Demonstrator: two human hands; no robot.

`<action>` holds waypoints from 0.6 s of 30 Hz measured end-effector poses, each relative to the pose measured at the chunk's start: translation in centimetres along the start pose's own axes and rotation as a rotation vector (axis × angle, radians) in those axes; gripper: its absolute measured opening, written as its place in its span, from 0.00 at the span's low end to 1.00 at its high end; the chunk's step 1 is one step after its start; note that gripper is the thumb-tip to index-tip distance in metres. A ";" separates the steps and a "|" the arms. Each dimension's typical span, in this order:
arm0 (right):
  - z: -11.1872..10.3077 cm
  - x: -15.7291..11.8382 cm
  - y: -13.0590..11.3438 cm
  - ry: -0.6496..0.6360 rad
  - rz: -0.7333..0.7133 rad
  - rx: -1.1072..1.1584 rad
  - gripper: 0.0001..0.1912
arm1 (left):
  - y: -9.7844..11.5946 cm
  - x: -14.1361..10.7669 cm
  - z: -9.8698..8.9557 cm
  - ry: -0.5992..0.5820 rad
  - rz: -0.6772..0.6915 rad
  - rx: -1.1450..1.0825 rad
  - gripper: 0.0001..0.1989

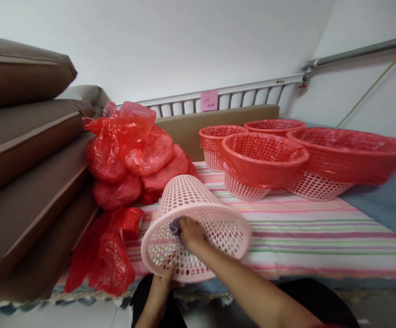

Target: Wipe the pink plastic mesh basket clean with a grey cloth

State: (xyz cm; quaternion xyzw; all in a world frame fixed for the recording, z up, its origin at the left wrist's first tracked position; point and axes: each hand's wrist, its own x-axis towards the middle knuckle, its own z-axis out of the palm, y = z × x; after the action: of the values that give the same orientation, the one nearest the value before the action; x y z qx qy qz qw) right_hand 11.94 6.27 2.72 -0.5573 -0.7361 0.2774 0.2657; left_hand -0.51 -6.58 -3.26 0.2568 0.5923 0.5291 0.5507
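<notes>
The pink basket [188, 193] lies tipped on its side on a striped cover [307, 234], mouth toward the person, its base end turned away and out of sight. The left grip [161, 282] is clamped on the lower rim, thumb showing inside the mouth; the other fingers are hidden beneath. The right grip [191, 233] reaches into the basket, closed around a bunched purplish cloth [175, 226], only a wad of which shows; whether it presses the inner wall cannot be told.

To the left, red bags [150, 152] are heaped so closely that their contents and number are hard to make out, and a red roll [133, 223] sits partly under loose plastic. Stacked brown cushions [23, 136] are cut off by the left edge. At right stand four baskets [265, 152] lined in red plastic, the rear one largely hidden. Writing on the pink note [209, 100] is too small to read.
</notes>
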 end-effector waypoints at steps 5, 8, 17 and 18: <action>0.7 -10.1 1.4 -0.173 -0.157 -0.376 0.23 | 0.9 -1.0 0.8 0.028 -0.001 0.004 0.38; 0.3 -13.0 2.3 -0.226 -0.194 -0.404 0.24 | 1.3 -1.3 1.0 0.026 0.011 -0.086 0.32; -0.4 -5.0 0.6 -0.090 -0.102 -0.441 0.21 | 0.7 -0.3 0.3 -0.010 -0.050 -0.019 0.42; -0.5 -3.2 0.3 -0.085 -0.093 -0.437 0.21 | 0.5 -0.1 0.1 -0.021 -0.050 -0.013 0.44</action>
State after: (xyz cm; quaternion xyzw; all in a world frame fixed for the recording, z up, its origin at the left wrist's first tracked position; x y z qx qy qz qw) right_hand 13.22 3.24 2.58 -0.5549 -0.8141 0.1223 0.1197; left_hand -0.49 -6.46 -2.77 0.2438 0.5895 0.5162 0.5715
